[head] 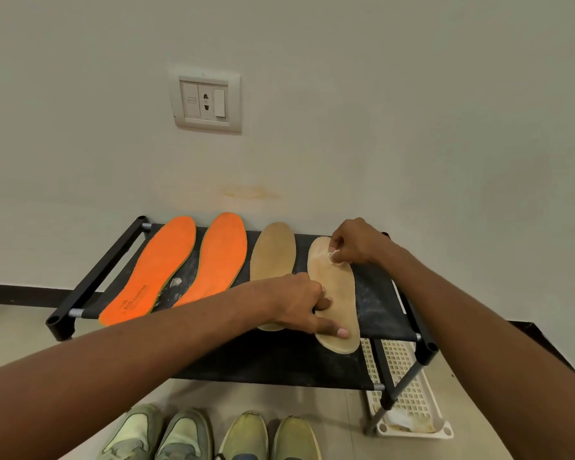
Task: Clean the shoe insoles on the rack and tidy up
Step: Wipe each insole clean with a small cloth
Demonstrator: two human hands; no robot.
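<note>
Two orange insoles point(153, 277) point(219, 257) and two tan insoles lie side by side on the black shoe rack point(379, 303). My left hand point(304, 300) grips the heel end of the rightmost tan insoles' piece, the right tan insole point(337, 293), thumb on top near its lower end. My right hand point(356, 242) pinches a small whitish wad, likely a wipe point(333, 255), against that insole's toe end. The other tan insole point(273, 254) lies just left, partly hidden by my left hand.
Two pairs of greenish shoes point(213, 433) stand on the floor in front of the rack. A white perforated plastic tray point(409, 393) lies under the rack's right side. A wall socket point(206, 101) sits above the rack. White dust marks the rack fabric.
</note>
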